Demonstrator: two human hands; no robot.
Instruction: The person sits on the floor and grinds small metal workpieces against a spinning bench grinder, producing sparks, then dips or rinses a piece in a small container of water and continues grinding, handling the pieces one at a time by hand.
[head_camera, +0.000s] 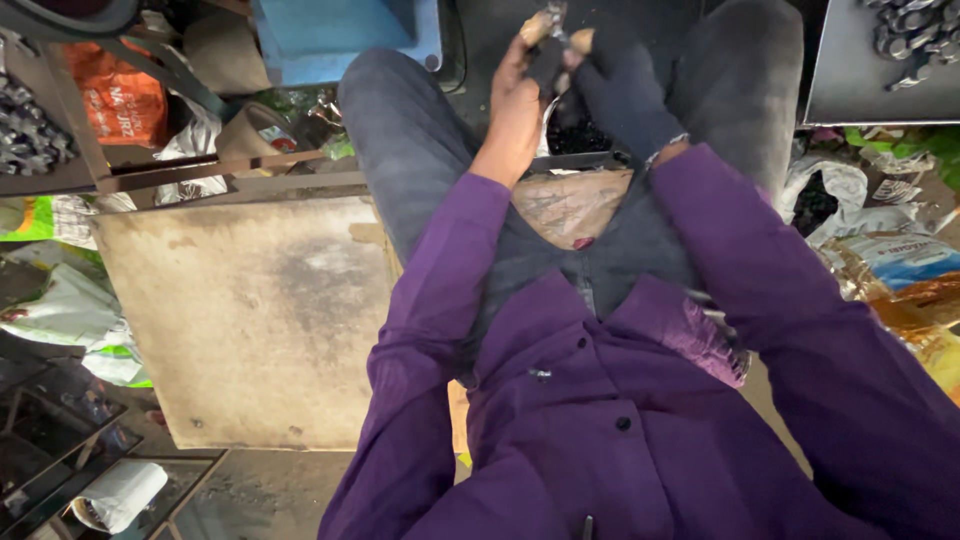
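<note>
I sit with my knees apart in dark grey trousers and a purple shirt. My left hand (515, 95) is bare and reaches forward between my knees, its fingers closed around a small metal part (549, 22) near the top edge. My right hand (618, 85) wears a dark glove with bare fingertips and pinches the same metal part from the right. The two hands meet over it. What kind of part it is cannot be told.
A worn beige board (250, 320) lies at my left. A tray of metal parts (895, 50) sits top right, more metal parts (25, 140) far left. A blue stool (340, 35) stands ahead. Plastic bags and wrappers (890, 250) litter the right. A paper roll (120, 495) lies lower left.
</note>
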